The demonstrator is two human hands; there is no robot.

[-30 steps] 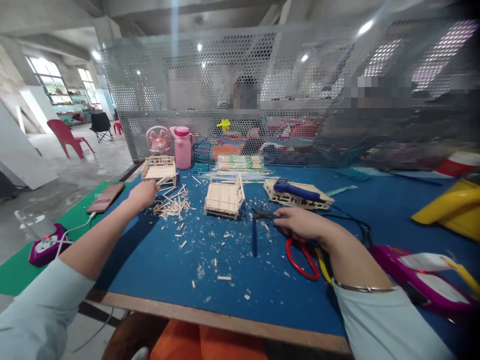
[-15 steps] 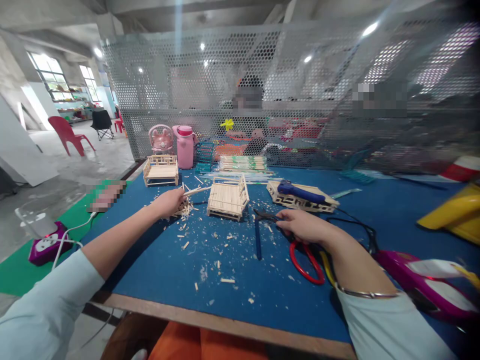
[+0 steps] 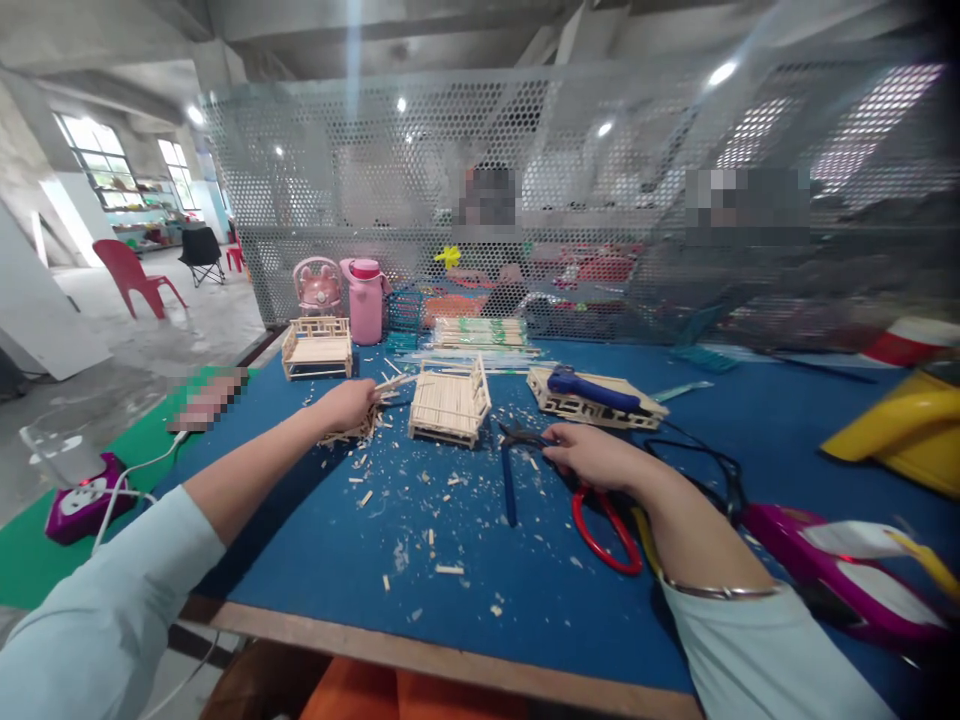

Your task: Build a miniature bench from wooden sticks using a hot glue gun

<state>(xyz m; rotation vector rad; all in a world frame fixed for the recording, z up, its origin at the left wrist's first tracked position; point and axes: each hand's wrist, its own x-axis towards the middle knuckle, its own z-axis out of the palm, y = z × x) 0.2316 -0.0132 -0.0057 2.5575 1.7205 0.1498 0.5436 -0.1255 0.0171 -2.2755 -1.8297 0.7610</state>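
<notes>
My left hand (image 3: 346, 406) is closed around a few thin wooden sticks (image 3: 393, 384), their ends pointing right, above a pile of stick scraps (image 3: 358, 430). Just right of these sticks stands a small bed-like model (image 3: 448, 402) built of wooden sticks. My right hand (image 3: 589, 452) has its fingers closed on blue-handled pliers (image 3: 509, 485), which lie with one handle toward me; the other is hidden by the hand. Red-handled scissors (image 3: 604, 535) lie partly beneath this hand. Behind it, a blue hot-glue gun (image 3: 600, 390) rests on another stick model (image 3: 551, 403).
Another stick model (image 3: 318, 350) stands at the back left, near a pink bottle (image 3: 366, 305). Bundled sticks (image 3: 480, 333) lie before the perforated metal screen (image 3: 375, 150). Purple power strips (image 3: 840, 575) with cables flank the blue tabletop (image 3: 300, 560). Something yellow (image 3: 892, 430) is at right.
My left hand with the sticks has shifted slightly right, nearer the middle stick model. My right hand stays at the pliers. The whole view has tilted a little.
</notes>
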